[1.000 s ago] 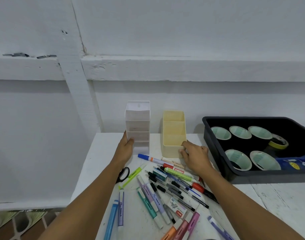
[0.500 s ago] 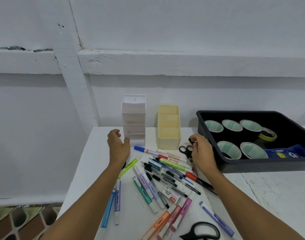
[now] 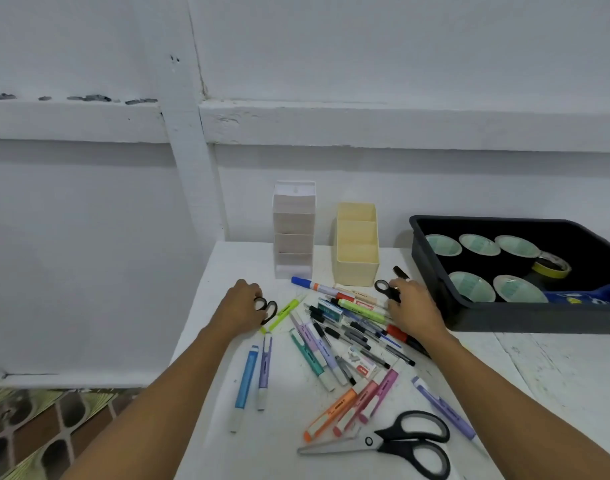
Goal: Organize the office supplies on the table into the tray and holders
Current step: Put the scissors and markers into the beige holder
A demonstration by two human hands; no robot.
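My left hand (image 3: pixel 239 306) lies at the left edge of the pile, its fingers curled round the black handles of a small pair of scissors (image 3: pixel 268 309). My right hand (image 3: pixel 412 311) grips a second small black pair of scissors (image 3: pixel 386 288) just in front of the cream holder (image 3: pixel 357 265). A white tiered holder (image 3: pixel 294 237) stands to the left of the cream one. Between my hands lies a pile of pens and highlighters (image 3: pixel 345 327). The black tray (image 3: pixel 511 318) sits at the right.
Several tape rolls (image 3: pixel 471 285), a yellow roll (image 3: pixel 552 266) and a blue item lie in the tray. Large black-handled scissors (image 3: pixel 400 441) lie near the table's front edge. The white wall stands right behind the holders. The table's left edge drops to a tiled floor.
Both hands came back from the holders. The left hand moved onto small scissors left of the pile, and the right hand took hold of the small scissors in front of the cream holder.
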